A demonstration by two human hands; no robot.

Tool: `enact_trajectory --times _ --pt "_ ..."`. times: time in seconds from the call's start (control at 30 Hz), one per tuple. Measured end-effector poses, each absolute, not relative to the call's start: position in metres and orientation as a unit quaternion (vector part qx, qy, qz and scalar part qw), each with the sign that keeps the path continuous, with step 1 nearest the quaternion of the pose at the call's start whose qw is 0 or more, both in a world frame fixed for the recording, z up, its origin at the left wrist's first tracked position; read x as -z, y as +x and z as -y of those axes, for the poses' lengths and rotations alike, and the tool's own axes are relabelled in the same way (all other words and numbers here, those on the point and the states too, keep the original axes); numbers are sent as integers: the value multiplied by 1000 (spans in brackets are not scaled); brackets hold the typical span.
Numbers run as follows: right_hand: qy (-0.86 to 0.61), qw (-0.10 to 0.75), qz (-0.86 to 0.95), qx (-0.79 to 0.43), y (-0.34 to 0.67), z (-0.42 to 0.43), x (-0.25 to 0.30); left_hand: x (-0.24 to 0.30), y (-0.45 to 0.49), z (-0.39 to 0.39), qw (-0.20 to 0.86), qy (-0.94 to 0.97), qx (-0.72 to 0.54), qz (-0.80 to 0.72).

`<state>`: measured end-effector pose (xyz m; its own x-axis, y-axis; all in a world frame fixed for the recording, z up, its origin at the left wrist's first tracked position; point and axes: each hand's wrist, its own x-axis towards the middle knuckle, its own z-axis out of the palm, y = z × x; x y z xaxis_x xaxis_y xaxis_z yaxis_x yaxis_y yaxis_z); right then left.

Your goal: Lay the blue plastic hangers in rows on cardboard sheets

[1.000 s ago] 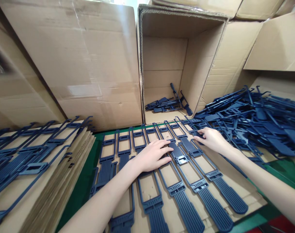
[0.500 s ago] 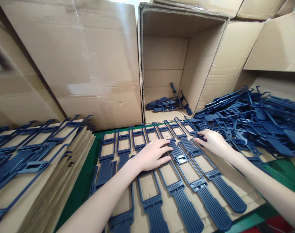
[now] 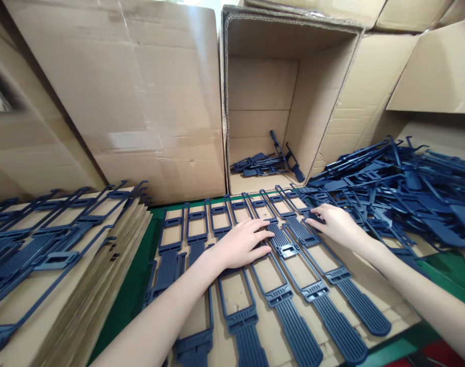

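Dark blue plastic handle parts (image 3: 280,298) lie in rows, head to tail, on a cardboard sheet (image 3: 373,288) in front of me. My left hand (image 3: 240,243) rests flat on the middle of the rows, fingers stretched out over a ribbed grip. My right hand (image 3: 334,221) lies at the sheet's right side, fingers curled down onto a blue part (image 3: 312,216) at the edge of the loose pile. Whether it grips that part is hidden.
A big loose pile of blue parts (image 3: 404,188) lies at the right. An open carton (image 3: 286,97) on its side holds a few more parts. A stack of cardboard sheets (image 3: 64,275) with laid-out parts sits at the left. Large cartons stand behind; green table shows between.
Almost nothing has moved. My right hand has shifted slightly on the part at the pile's edge; my left hand stays flat on the rows.
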<state>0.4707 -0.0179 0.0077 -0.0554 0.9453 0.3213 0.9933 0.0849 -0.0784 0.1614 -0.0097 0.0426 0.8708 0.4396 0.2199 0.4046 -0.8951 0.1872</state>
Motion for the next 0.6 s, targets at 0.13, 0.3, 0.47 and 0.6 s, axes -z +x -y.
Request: enact_trajectory --times 0.13,0.3,0.47,0.6 --pt "-664 145 728 90 469 17 -8 -43 161 10 67 965 -123 -220" --pt "-671 135 724 92 471 18 -9 -43 162 11 65 965 -122 -222" --pt "-667 133 726 101 472 18 -10 -43 161 10 67 964 -133 -218" --pt "-662 133 731 100 473 19 -9 -42 162 10 70 963 -138 -219"
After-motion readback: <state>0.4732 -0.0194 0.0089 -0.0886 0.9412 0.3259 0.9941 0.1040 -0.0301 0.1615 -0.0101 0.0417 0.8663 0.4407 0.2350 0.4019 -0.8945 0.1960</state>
